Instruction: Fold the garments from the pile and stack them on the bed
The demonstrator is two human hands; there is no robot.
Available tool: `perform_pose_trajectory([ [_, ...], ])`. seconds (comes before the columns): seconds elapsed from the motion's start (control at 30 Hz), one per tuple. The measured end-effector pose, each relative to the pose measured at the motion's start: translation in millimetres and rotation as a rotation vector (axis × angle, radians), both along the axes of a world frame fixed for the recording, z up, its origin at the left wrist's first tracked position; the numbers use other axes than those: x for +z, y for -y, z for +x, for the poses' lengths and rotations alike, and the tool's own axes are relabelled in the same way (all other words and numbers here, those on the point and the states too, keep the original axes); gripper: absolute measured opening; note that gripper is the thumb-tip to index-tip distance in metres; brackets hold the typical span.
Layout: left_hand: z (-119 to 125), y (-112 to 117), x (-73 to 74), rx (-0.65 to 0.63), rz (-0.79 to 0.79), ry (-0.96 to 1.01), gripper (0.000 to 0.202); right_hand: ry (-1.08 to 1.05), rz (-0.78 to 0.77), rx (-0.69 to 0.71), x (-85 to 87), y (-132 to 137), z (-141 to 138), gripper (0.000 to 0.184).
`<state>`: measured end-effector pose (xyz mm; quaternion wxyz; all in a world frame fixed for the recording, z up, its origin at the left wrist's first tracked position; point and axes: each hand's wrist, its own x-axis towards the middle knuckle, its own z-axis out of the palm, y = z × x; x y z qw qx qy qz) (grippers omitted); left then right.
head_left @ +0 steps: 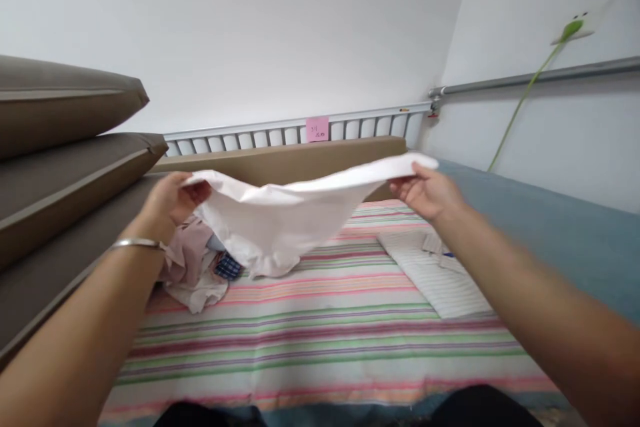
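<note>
A white cloth garment (290, 220) hangs stretched between my two hands, above a striped cloth (320, 340). Its kind I cannot make out. My left hand (175, 197) pinches its left end, and a metal bangle circles that wrist. At the right end, my right hand (423, 190) grips the upper edge between thumb and fingers. The lower part sags to the left, close to the striped cloth. Below my left hand lies a heap of crumpled clothes (187, 253), pink, white and dark checked. A folded white garment with thin stripes (420, 267) lies flat, partly behind my right forearm.
Several brown cushions (75, 147) are stacked at the left. Behind the striped cloth stand a brown backrest (280, 159) and a white radiator (245, 139) with a pink note (317, 129). A blue-grey surface (540, 213) extends at right, below a pipe (540, 77) and a green cable (523, 97).
</note>
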<state>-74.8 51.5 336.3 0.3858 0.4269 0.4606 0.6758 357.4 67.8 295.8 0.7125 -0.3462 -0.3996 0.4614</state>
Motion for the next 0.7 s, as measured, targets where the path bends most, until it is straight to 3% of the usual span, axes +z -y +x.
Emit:
perform_pose_trajectory([
  [0.07, -11.6, 11.7, 22.8, 0.014, 0.059, 0.008, 0.028, -0.041, 0.017, 0.008, 23.4, 13.3, 2.2, 0.039],
  [0.1, -17.5, 20.5, 26.2, 0.02, 0.083, -0.006, 0.031, -0.051, 0.026, 0.006, 27.2, 23.1, 3.9, 0.039],
  [0.17, -28.3, 39.5, 15.8, 0.024, 0.069, -0.055, 0.034, -0.053, 0.0, 0.0, 17.9, 44.0, 8.6, 0.037],
  [0.2, -32.7, 48.7, 1.9, 0.032, 0.02, -0.078, 0.034, -0.051, -0.029, -0.004, 4.7, 53.6, 11.5, 0.035],
  [0.23, -36.1, 57.2, -17.8, 0.033, -0.049, -0.09, 0.032, -0.052, -0.066, -0.016, -13.8, 62.2, 14.7, 0.032],
  [0.3, -39.8, 72.8, -72.9, 0.034, -0.227, -0.073, 0.028, -0.051, -0.166, -0.026, -65.1, 77.0, 20.9, 0.025],
  [0.33, -40.2, 80.0, -106.8, -0.01, -0.325, -0.039, 0.026, -0.048, -0.236, -0.028, -96.2, 83.7, 23.3, 0.021],
  [0.43, -38.8, 100.6, -217.7, 0.06, -0.63, 0.076, 0.017, -0.013, -0.6, 0.019, -196.7, 104.4, 24.9, 0.01],
  [0.47, -38.3, 106.9, -252.0, 0.027, -0.709, 0.098, 0.014, 0.004, -0.697, -0.003, -227.6, 111.6, 23.5, 0.009],
  [0.53, -38.3, 117.1, -307.7, 0.104, -0.869, 0.12, 0.01, 0.014, -0.836, 0.001, -277.8, 124.7, 19.6, 0.018],
  [0.6, -40.0, 123.0, -341.7, 0.144, -0.927, 0.137, 0.014, 0.001, -0.886, 0.015, -308.1, 133.8, 16.7, 0.024],
  [0.7, -44.7, 124.1, -358.5, 0.163, -0.926, 0.133, 0.02, -0.01, -0.897, 0.017, -319.6, 135.6, 18.4, 0.03],
])
